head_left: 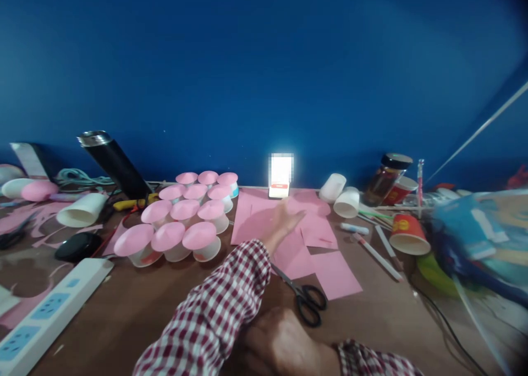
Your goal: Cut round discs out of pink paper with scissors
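Note:
My left hand [284, 225] reaches forward over pink paper sheets [251, 216], thumb spread away from the fingers. Just beyond its fingertips a lit phone [280, 186] stands upright against the wall. A rounded pink paper piece [311, 201] lies beside the hand; whether they touch I cannot tell. Near the front edge my right hand [284, 340] is curled closed on the table, its palm side hidden. Black-handled scissors [307, 302] lie between the hands, close to a pink square [336, 274]. On the left stand several paper cups topped with pink cones [169, 236].
A power strip [53, 315], black thermos [117, 161] and loose white cup [82, 210] occupy the left. To the right are tipped cups [333, 187], a jar [388, 178], a red cup [408, 234], pencils [379, 258] and a blurred blue bag [482, 227]. A blue wall [247, 79] closes the back.

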Demonstrator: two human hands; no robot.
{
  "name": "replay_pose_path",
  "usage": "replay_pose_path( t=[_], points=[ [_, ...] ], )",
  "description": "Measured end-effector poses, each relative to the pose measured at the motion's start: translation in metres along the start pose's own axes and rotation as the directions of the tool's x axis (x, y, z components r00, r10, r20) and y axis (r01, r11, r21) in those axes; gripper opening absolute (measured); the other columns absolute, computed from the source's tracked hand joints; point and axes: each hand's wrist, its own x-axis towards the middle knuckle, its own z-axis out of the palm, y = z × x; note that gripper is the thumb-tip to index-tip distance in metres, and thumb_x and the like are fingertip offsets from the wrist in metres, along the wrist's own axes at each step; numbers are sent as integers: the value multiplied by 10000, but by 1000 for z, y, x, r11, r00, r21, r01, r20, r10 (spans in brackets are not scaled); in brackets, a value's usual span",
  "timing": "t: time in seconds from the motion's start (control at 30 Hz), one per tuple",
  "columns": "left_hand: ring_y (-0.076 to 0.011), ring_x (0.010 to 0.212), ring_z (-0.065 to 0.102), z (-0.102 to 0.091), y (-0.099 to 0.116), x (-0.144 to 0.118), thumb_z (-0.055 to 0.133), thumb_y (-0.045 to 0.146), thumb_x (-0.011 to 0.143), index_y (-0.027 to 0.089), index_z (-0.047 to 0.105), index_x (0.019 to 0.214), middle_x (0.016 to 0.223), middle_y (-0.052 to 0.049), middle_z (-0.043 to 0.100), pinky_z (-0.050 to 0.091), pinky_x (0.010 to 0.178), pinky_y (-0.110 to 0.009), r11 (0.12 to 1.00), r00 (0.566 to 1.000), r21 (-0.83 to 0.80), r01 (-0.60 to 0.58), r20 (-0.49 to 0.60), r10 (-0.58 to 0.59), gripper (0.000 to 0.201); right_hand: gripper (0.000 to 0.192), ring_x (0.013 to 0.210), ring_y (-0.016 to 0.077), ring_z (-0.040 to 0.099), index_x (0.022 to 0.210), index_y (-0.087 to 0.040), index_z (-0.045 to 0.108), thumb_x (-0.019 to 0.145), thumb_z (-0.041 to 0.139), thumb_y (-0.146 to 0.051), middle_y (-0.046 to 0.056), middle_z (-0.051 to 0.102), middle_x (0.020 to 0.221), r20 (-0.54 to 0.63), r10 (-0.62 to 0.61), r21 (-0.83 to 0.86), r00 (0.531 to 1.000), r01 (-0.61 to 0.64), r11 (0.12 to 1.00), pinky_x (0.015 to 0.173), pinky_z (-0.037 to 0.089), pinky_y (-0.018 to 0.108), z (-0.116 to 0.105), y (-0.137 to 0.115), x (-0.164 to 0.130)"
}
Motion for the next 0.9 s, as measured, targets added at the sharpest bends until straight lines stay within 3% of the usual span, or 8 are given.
replay_pose_path(
  t=[0.07,0.2,0.37,0.53,0.6,0.7,0.83,0.9],
  points=[
    [-277,1011,580,-14,2,-11,726,330,659,112,556,1062,1137,-194,584,451,839,-407,1000,1000,16,-5,6,5,489,174,560,144,600,798,-185,583,867,517,-330,11,654,669,16,2,39,1000,-2,999,508,417,221,-4,1,-1],
    [-175,831,615,-40,2,-41,622,306,765,135,557,998,964,-103,620,488,748,-320,998,998,23,-59,-8,59,296,155,645,141,643,981,-193,604,882,492,-235,24,692,762,43,-11,121,999,6,993,572,446,203,-10,1,-1],
    [-164,830,621,-56,-12,-87,521,368,845,156,521,1067,960,-87,602,513,726,-311,991,986,-32,-133,-103,129,307,250,715,126,678,1077,-179,604,957,393,-239,33,730,847,4,17,298,1000,-17,954,644,472,177,-19,1,-1],
    [-148,809,615,-58,-24,-121,427,331,906,180,450,1147,985,-83,595,516,724,-306,967,946,-5,-255,-210,248,285,380,596,127,643,854,-155,629,975,307,-317,43,705,693,-203,109,365,973,-28,931,604,472,206,-29,2,-7],
    [-144,806,607,-61,-25,-125,417,302,911,188,435,1164,987,-79,587,512,725,-301,950,933,58,-306,-180,311,278,405,553,131,611,775,-165,609,972,301,-338,37,668,626,-255,129,344,958,-35,938,590,461,224,-33,3,-10],
    [-149,822,599,-66,-25,-125,432,267,900,191,432,1168,992,-77,585,505,726,-296,912,914,166,-375,-99,394,279,271,649,145,626,928,-163,615,951,366,-267,54,684,741,-285,241,284,928,-158,946,636,463,238,-41,9,-13],
    [-149,836,593,-68,-21,-125,428,252,896,189,444,1158,1001,-77,593,498,723,-288,900,916,242,-362,-85,391,270,214,798,182,644,1059,-181,598,916,451,-241,76,695,913,-267,383,129,884,-362,923,713,486,271,-61,34,-26],
    [-146,835,589,-67,-20,-127,430,249,894,190,444,1163,1001,-75,595,498,704,-274,900,918,235,-367,-67,392,276,245,839,197,646,1090,-186,595,929,430,-270,93,689,978,-320,474,1,820,-500,866,723,493,287,-77,53,-42]
  ],
)
